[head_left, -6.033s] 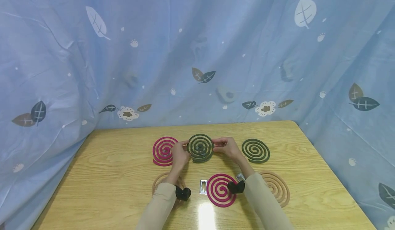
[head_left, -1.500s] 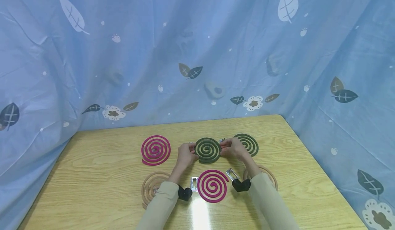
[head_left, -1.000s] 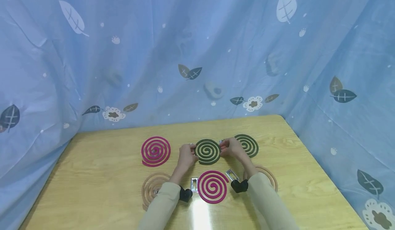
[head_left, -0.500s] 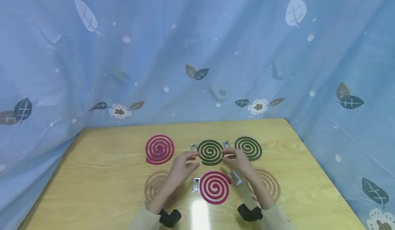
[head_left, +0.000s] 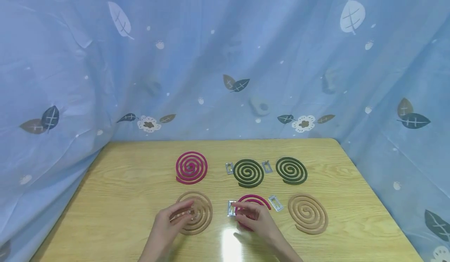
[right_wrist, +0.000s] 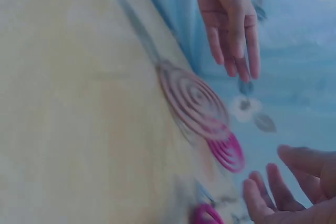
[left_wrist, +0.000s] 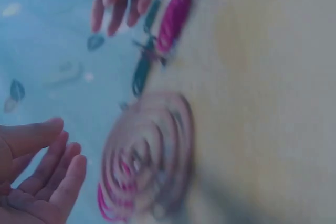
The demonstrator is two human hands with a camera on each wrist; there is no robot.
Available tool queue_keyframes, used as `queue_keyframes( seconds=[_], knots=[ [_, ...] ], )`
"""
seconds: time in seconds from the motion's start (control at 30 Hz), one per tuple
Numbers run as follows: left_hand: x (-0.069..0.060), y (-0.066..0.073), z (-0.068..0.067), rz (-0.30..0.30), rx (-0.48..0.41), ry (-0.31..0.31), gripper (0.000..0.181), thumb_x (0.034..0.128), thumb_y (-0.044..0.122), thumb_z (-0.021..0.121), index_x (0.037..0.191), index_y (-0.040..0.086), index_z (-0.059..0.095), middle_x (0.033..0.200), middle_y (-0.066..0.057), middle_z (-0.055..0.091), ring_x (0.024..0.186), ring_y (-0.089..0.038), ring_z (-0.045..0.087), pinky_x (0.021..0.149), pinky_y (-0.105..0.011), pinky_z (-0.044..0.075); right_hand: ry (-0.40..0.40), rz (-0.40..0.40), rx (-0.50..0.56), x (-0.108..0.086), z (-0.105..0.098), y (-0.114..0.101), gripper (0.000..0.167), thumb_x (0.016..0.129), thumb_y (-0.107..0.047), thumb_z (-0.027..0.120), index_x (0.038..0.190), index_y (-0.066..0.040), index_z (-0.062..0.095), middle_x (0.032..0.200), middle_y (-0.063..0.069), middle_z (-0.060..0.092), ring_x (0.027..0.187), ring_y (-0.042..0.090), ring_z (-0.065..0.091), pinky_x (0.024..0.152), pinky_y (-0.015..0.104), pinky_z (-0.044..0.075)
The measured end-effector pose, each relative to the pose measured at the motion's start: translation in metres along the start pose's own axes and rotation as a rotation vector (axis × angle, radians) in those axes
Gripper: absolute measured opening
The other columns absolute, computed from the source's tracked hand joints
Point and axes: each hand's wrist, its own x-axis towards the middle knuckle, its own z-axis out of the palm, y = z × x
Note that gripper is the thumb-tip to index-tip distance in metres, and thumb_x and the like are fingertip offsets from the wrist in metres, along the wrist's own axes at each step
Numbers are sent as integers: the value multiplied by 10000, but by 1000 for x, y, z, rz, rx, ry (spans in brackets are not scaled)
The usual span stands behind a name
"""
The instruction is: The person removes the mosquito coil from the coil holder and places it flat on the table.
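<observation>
My left hand (head_left: 168, 219) hovers near the left tan mosquito coil (head_left: 209, 211), fingers loosely bent and holding nothing. Over the front pink mosquito coil (head_left: 251, 196) is my right hand (head_left: 256, 219), also holding nothing and hiding much of that coil. A dark green mosquito coil (head_left: 248, 173) lies in the back middle between two small metal stands (head_left: 229, 168). Another dark green coil (head_left: 291, 170) is to its right. At the back left, a pink coil (head_left: 191, 152) has metal showing under its centre. Both wrist views show the left tan coil (left_wrist: 186, 124) blurred.
The right tan coil (head_left: 308, 214) lies at the front right. Metal stands sit left (head_left: 231, 208) and right (head_left: 275, 203) of the front pink coil. A wooden table (head_left: 116, 199) carries everything, with a blue patterned curtain (head_left: 197, 59) behind and beside it.
Both hands held the middle dark green coil over a metal stand, shifted it right onto the table and released it. They have since drawn back toward the front edge.
</observation>
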Motion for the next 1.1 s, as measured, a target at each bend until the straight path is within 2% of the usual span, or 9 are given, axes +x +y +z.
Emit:
queue_keyframes(
  seconds=[0.13,0.23,0.37,0.43,0.57,0.73,0.83,0.97,1.1],
  knots=[
    [-14,-12,-17,5,16,82,376,803,-73,690,1170,-9,636,1211,-167,627,1092,-211,602,883,-299,559,-10,44,106,-1,18,4,413,896,22,617,1250,186,482,1177,286,586,983,75,621,841,159,534],
    [-23,-22,-25,24,44,116,421,787,-52,715,1195,-6,624,1223,-168,610,1076,-107,581,874,-305,565,-6,76,97,0,29,4,436,893,-19,640,1275,137,499,1261,274,552,1098,215,598,903,205,529],
    [-25,-33,-32,62,119,140,502,762,-93,712,1243,-24,583,1243,-209,578,1116,-279,567,846,-339,578,15,51,-34,8,35,5,427,870,-40,668,1272,53,555,1311,239,536,1165,372,536,974,348,511],
    [-23,-37,-33,48,142,128,542,752,-116,705,1267,-23,562,1258,-229,558,1131,-410,536,839,-357,580,12,43,-71,13,37,6,439,861,-28,673,1278,46,555,1320,235,532,1172,403,522,977,382,508],
    [-16,-42,-33,8,216,83,616,723,-142,714,1300,1,547,1268,-241,541,1150,-457,522,842,-362,578,-12,67,-81,21,40,9,500,839,30,673,1311,65,515,1334,270,501,1147,431,530,901,314,555],
    [-7,-44,-33,100,338,71,665,654,-166,743,1275,-10,565,1211,-251,568,1080,-460,569,808,-357,587,-38,102,-102,29,43,12,544,817,84,663,1334,59,494,1306,310,501,1072,410,569,810,265,584],
    [-2,-47,-34,144,308,50,662,645,-167,747,1266,-33,561,1196,-257,574,1049,-466,585,796,-363,590,-45,98,-93,34,46,12,556,813,118,653,1338,84,473,1248,325,520,1025,420,601,793,273,592],
    [4,-51,-35,157,257,16,661,647,-149,756,1267,-44,555,1194,-240,584,1035,-445,601,797,-341,592,-41,89,-40,42,53,12,584,787,170,650,1326,132,429,1128,316,544,952,433,628,764,291,603],
    [7,-51,-38,152,250,23,651,646,-153,756,1258,-34,571,1184,-211,598,1029,-419,611,796,-298,590,-24,100,-4,47,60,12,552,753,199,648,1268,118,466,1052,258,565,896,376,638,723,313,614]
  ],
)
